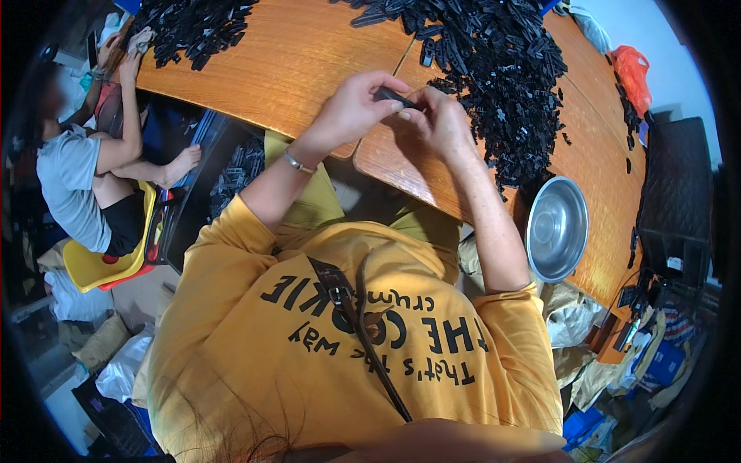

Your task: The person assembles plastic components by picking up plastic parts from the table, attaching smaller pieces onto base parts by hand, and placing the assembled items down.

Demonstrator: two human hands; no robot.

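At the upper centre of the frame, the left hand (pixel 356 108) and right hand (pixel 445 127) pinch opposite ends of a slim black part (pixel 392 96), probably light, stiff and slightly slippery, best held near those ends.

I hold a slim black piece (pixel 394 97) above the wooden table (pixel 278 65), between my left hand (pixel 356 108) and my right hand (pixel 445 126). It is longer than wide and slants, its left end lying farther from me; my grip hides part of it, so I cannot tell its full shape
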